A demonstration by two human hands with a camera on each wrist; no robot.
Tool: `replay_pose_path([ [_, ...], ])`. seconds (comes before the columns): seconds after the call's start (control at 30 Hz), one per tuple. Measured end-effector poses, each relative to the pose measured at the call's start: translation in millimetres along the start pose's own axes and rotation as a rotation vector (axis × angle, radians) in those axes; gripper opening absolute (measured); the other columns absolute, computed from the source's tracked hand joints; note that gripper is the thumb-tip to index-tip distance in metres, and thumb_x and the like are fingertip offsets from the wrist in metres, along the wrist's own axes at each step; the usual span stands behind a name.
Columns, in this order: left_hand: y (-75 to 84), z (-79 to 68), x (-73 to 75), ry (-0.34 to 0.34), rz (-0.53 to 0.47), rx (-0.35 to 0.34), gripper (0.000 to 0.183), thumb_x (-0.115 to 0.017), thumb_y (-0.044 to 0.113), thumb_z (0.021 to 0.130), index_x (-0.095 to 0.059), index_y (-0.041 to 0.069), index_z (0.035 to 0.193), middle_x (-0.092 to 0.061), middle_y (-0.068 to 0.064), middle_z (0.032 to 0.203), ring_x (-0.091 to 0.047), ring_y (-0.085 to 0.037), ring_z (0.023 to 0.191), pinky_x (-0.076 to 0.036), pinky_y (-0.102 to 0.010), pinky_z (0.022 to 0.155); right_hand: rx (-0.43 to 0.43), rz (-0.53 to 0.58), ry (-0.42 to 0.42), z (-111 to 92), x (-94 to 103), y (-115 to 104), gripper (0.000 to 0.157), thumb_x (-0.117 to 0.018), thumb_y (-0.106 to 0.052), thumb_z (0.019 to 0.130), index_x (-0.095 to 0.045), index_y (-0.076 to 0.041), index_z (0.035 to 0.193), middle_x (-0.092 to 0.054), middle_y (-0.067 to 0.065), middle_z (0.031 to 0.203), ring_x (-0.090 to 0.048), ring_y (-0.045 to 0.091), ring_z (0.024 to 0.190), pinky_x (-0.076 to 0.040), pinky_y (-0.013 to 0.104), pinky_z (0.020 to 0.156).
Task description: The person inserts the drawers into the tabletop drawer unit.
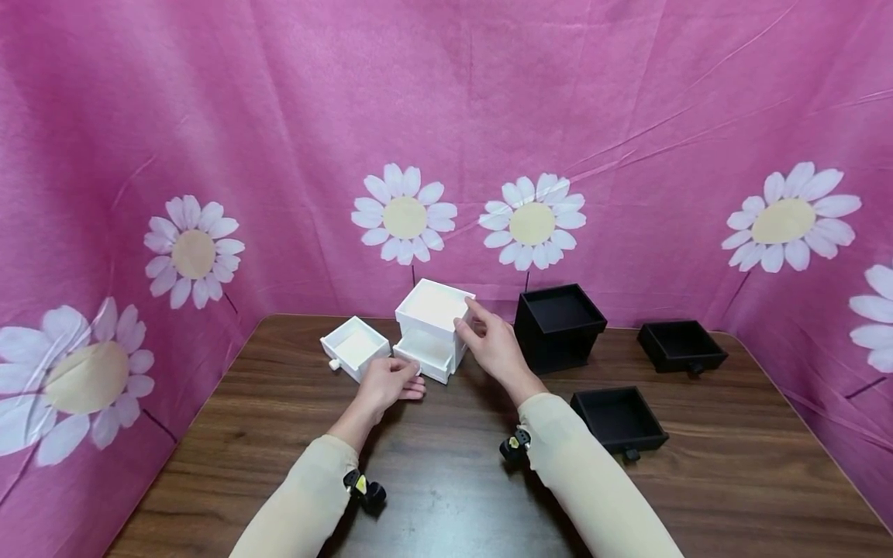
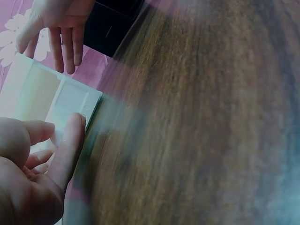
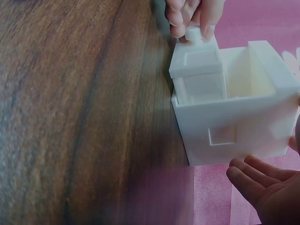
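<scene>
Pinching the small round knob [image 3: 193, 35] between thumb and fingers, the left hand [image 1: 387, 384] on my feed has hold of the lower white drawer [image 1: 427, 353], which lies just beyond those fingertips, partly inside the white cabinet [image 1: 439, 306] and partly sticking out of its front. From my end I make out the open upper compartment directly above that drawer, a little past the left fingers and left of the right ones. The right hand [image 1: 491, 345] has its thumb and index finger spread apart at the cabinet's upper right edge; its other fingers are straight and close together beside the side wall, and I can't tell whether all of them touch it. Just left of the left fingers I have a loose white drawer [image 1: 356, 342], its knob pointing toward me on the brown tabletop [image 1: 446, 480]. Just right of the right fingers stands the black cabinet [image 1: 544, 341]; one black drawer [image 1: 617, 411] lies nearer me, beyond the right sleeve [image 1: 586, 465], and another black drawer [image 1: 684, 356] sits well apart, farthest right of those fingers
</scene>
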State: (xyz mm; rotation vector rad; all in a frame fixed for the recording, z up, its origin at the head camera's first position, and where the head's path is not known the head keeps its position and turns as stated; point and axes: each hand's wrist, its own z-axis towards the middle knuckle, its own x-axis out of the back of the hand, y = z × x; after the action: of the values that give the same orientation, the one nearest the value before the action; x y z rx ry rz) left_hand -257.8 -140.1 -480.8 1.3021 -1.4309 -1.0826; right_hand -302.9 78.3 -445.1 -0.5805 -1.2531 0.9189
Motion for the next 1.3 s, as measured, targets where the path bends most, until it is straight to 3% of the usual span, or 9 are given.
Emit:
replay_pose_path([
  [1.3, 3.7, 13.7, -8.4, -0.004, -0.032, -0.019, 0.031, -0.059, 0.005, 0.109, -0.064, -0.023, 0.123, -0.073, -0.042, 0.106, -0.077, -0.016, 0.069, -0.068, -0.031, 0.071, 0.002, 0.032, 0.016, 0, -1.4, 1, 0.055, -0.069, -0.033, 0.107, -0.058, -0.012, 0.157, -0.065, 0.025, 0.147, -0.073, 0.041, 0.124, -0.060, 0.053, 0.105],
])
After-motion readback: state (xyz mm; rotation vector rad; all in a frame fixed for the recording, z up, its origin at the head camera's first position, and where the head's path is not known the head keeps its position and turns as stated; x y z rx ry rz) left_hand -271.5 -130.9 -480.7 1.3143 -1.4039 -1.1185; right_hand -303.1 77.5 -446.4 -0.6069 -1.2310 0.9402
